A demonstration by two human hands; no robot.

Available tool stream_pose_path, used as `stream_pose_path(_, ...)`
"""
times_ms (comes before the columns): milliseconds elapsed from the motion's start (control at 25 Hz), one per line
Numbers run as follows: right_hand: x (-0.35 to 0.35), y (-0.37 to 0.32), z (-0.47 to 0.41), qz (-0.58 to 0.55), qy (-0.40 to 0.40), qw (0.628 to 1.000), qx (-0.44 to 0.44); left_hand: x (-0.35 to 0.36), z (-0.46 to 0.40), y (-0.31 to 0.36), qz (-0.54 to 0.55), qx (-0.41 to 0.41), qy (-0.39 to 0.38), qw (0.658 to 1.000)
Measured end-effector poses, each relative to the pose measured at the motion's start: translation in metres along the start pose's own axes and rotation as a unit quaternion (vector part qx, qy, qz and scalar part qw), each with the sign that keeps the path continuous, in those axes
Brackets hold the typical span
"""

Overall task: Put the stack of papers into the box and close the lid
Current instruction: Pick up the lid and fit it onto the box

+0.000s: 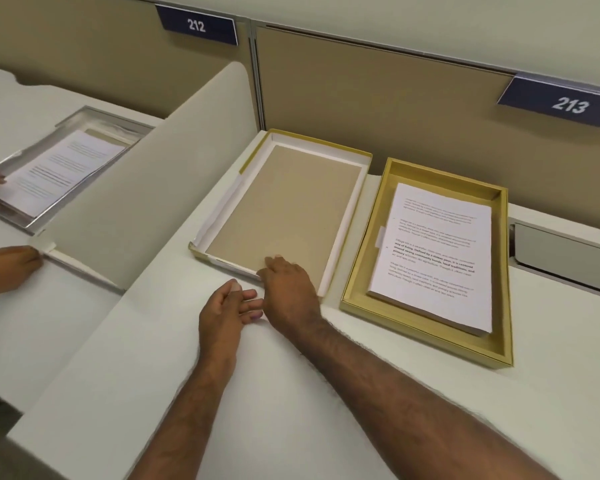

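Note:
A gold box (357,271) lies open on the white desk at the right, and a stack of printed papers (437,258) rests inside it. Left of the box lies its lid (284,202), upside down, with a brown inner face and white walls. My right hand (288,285) reaches across and rests on the lid's near edge, its fingers over the rim. My left hand (226,313) lies on the desk just left of it, fingers loosely curled and holding nothing.
A white divider panel (146,188) stands on the left. Beyond it another person's hands (7,268) work at a silver box with papers (63,168). Tan partition walls carry signs 212 (196,26) and 213 (568,105). A grey slot (565,251) sits at the right.

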State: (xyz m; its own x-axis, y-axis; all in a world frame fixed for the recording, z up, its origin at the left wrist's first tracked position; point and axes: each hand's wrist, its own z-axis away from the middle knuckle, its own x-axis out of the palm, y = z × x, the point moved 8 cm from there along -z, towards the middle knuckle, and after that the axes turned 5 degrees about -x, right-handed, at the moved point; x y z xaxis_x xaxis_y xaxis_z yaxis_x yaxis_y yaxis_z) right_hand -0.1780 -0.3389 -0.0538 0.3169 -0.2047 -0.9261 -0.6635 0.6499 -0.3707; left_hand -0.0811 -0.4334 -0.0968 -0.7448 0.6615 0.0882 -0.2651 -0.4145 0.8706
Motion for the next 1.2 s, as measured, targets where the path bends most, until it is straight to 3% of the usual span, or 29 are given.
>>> stream_pose_path(120, -0.016, -0.005, 0.004, -0.041, 0.048, 0.998, -0.020, 0.004, -0.003, 0.002, 0.020, -0.008, -0.034, 0.999)
stream_pose_path(320, -0.065, -0.016, 0.031, -0.157, 0.210, 0.963, -0.061, 0.032, 0.000, 0.037, 0.130, 0.002, -0.182, 0.975)
stream_pose_path(400, -0.074, -0.014, 0.041, -0.216, 0.216, 0.950, -0.065, 0.040, 0.003, 0.055, 0.124, 0.047, -0.206, 0.969)
stream_pose_path(520, -0.082, -0.003, 0.054, -0.321, 0.191, 0.926, -0.051, 0.050, 0.011, 0.082, 0.038, 0.128, -0.182, 0.974)
stream_pose_path(600, -0.088, 0.008, 0.065, -0.431, 0.165, 0.887, -0.001, 0.060, 0.019, 0.094, -0.059, 0.172, -0.137, 0.974)
stream_pose_path(680, -0.098, 0.022, 0.075, -0.550, 0.167, 0.817, 0.053, 0.068, 0.027, 0.101, -0.130, 0.204, -0.114, 0.963)
stream_pose_path(840, -0.137, 0.056, 0.089, -0.675, 0.215, 0.698, 0.101, 0.103, 0.049, 0.100, -0.198, 0.270, -0.158, 0.929)
stream_pose_path(1000, -0.167, 0.093, 0.109, -0.704, 0.251, 0.651, 0.134, 0.141, 0.070, 0.093, -0.252, 0.304, -0.193, 0.898)
stream_pose_path(1200, -0.190, 0.144, 0.141, -0.699, 0.306, 0.620, 0.182, 0.180, 0.089, 0.064, -0.332, 0.375, -0.319, 0.805)
